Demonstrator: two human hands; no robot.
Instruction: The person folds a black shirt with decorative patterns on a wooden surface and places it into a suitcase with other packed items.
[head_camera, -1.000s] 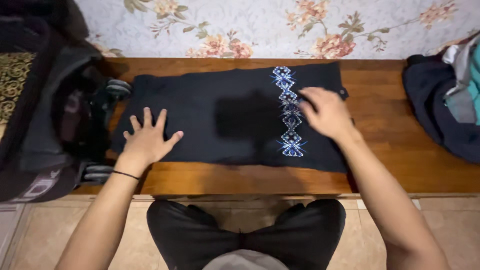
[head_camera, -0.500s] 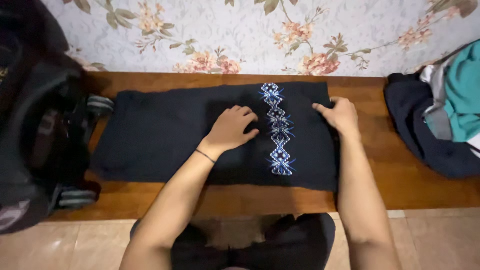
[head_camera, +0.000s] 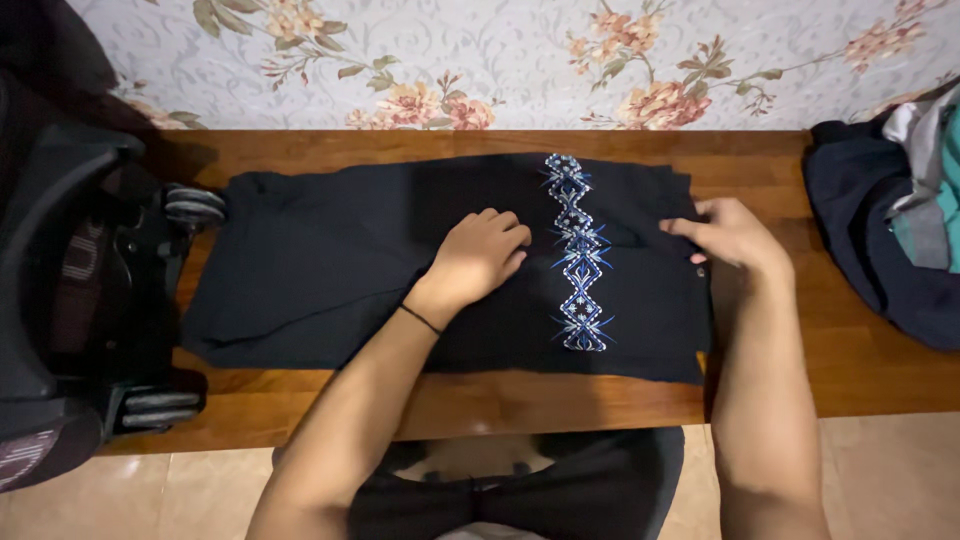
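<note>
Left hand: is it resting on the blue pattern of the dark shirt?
No, the left hand lies flat on plain dark shirt cloth, just beside the blue pattern.

No packages, labels, signs or screens show anywhere in view.

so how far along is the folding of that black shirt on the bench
Looks partway. Done: the black shirt lies flat on the wooden bench as a long band, blue embroidery facing up. In hand: the left hand presses beside the embroidery while the right hand pinches the shirt's right edge. Left: the shirt is not yet folded crosswise into a compact stack, and the clothes pile is untouched.
</note>
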